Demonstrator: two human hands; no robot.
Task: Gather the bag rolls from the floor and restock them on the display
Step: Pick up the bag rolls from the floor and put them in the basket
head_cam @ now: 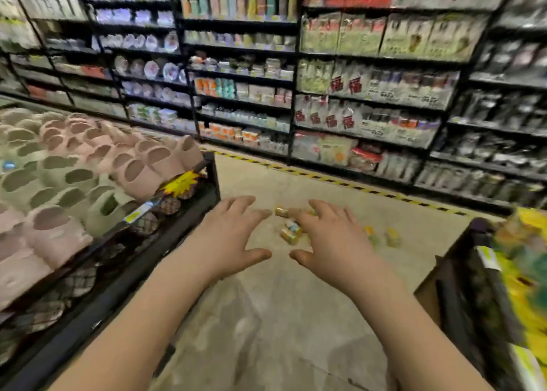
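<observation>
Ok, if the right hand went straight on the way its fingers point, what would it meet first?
Probably the bag rolls on the floor, lying just past the fingertips of the right hand; depth is unclear.

Single head-worn view, wide-angle, looking forward and down over the floor (pixel 281 316) of a shop aisle. Left hand (pixel 233 236) and right hand (pixel 334 242) reach in from the bottom edge, close to the lens, above the floor. Beyond the floor, shelving (pixel 296 94) fills the upper frame; a slipper display (pixel 74 183) borders the floor's left side. Straight lines bow at the edges; whole frame blurred.
</observation>
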